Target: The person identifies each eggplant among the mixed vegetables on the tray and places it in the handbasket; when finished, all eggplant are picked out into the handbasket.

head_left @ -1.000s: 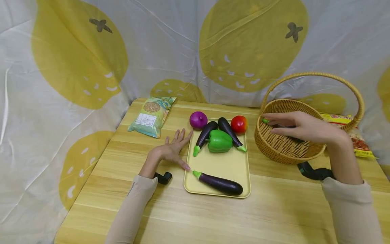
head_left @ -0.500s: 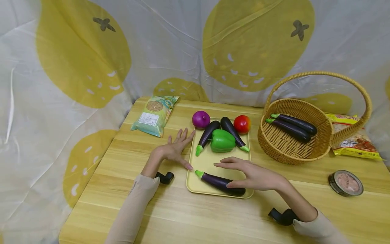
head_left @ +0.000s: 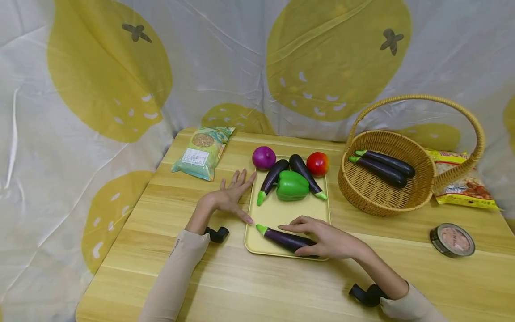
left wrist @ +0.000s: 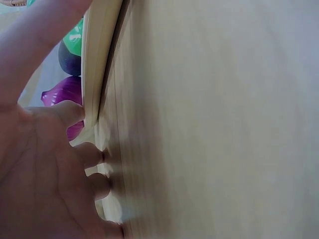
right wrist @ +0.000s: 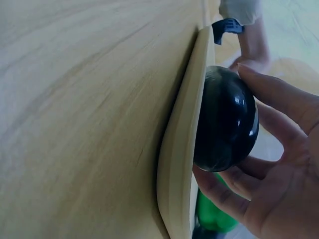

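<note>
A dark purple eggplant lies across the front of the pale yellow tray. My right hand grips its thick end; in the right wrist view, thumb and fingers stand on opposite sides of the eggplant. Fingers spread, my left hand rests at the tray's left edge, its thumb near the green stem. Farther back on the tray are a green bell pepper and two more eggplants, one left and one right. A purple onion and a red fruit sit at its back corners.
Right of the tray stands a wicker basket with a tall handle and two eggplants inside. A yellow snack bag lies behind it, a round can in front. A green-blue bag lies at the back left.
My right hand has left the basket, moved left and forward to the tray, and closed on the front eggplant. Two eggplants in the basket are now uncovered. The left hand stays put.
</note>
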Motion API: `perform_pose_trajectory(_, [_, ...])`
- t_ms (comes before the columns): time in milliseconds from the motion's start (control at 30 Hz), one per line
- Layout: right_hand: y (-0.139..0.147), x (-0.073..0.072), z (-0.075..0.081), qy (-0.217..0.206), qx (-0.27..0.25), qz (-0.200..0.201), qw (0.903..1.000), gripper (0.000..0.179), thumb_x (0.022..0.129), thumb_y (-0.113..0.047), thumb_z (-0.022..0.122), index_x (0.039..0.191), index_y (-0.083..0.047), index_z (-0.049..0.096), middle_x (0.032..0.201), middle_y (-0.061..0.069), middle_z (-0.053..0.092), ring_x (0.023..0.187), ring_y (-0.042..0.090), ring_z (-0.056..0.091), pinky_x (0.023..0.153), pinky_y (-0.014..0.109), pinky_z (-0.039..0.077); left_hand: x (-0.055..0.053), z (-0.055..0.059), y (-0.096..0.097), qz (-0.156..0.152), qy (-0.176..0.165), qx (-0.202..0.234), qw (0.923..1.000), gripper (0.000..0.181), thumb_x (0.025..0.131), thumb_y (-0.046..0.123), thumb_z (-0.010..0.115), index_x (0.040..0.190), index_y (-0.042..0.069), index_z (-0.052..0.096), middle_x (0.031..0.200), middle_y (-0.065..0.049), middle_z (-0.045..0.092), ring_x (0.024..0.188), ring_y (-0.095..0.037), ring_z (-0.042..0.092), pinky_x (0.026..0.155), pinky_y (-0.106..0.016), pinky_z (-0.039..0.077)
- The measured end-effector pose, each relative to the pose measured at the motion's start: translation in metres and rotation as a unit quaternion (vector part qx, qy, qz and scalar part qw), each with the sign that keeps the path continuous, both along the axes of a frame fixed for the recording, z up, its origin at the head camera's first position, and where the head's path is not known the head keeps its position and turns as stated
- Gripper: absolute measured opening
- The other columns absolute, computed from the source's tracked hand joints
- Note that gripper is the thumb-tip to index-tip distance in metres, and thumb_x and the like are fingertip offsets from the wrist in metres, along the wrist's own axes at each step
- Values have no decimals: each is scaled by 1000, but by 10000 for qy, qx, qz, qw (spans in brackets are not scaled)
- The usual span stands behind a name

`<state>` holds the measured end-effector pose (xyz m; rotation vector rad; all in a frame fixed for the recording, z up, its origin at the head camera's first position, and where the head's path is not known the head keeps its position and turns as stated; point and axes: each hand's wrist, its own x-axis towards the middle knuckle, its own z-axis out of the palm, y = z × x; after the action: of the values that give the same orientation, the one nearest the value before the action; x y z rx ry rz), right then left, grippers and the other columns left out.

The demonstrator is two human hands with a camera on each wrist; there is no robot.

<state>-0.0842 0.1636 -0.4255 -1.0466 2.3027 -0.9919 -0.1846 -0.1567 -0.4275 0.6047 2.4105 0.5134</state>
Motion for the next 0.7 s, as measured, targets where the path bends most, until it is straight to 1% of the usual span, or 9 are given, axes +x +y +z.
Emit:
perform_pose_trajectory(167, [-2,2,1,-193,-17,-68,9998,53,95,-21,76,145,-19,62,120,-1,68,104,10,59,89,28,52,0,0,0,-4,-6,-11,10000,144,72,54,91,166,25,-15,169,-15,-30,156,-36,-31,122,-70,-18])
perform_pose_trajectory(300, [-6,3,4,-221,179,-192,9994,51,93,-21,78,142,-21,66,114,-5,69,97,8,56,84,25,49,0,0,0,-12,-6,-23,10000,145,72,54,91,166,24,-16,169,-16,-30,156,-36,-31,122,-70,-18])
perform_pose_trajectory(433, [-9,3,8,-90,426,-265,9987,50,91,-20,79,140,-24,67,114,-6,70,96,9,57,84,26,49,0,0,0,0,-16,-28,10000,145,72,53,91,165,25,-16,169,-15,-30,156,-36,-31,122,-70,-18])
perform_pose_trajectory(600, [-10,5,11,244,626,-232,9975,51,91,-20,79,140,-26,67,113,-5,71,101,10,62,86,28,52,-1,-1,-1,-1,-24,-20,10000,144,72,54,90,165,25,-16,169,-15,-30,156,-35,-31,122,-70,-18])
perform_pose_trajectory(700, [-11,5,12,335,688,-227,9968,51,91,-20,79,140,-26,67,114,-5,71,104,12,64,86,28,52,-1,-2,-1,-4,-23,-18,10000,144,73,54,90,165,24,-16,169,-16,-30,156,-36,-31,122,-70,-18])
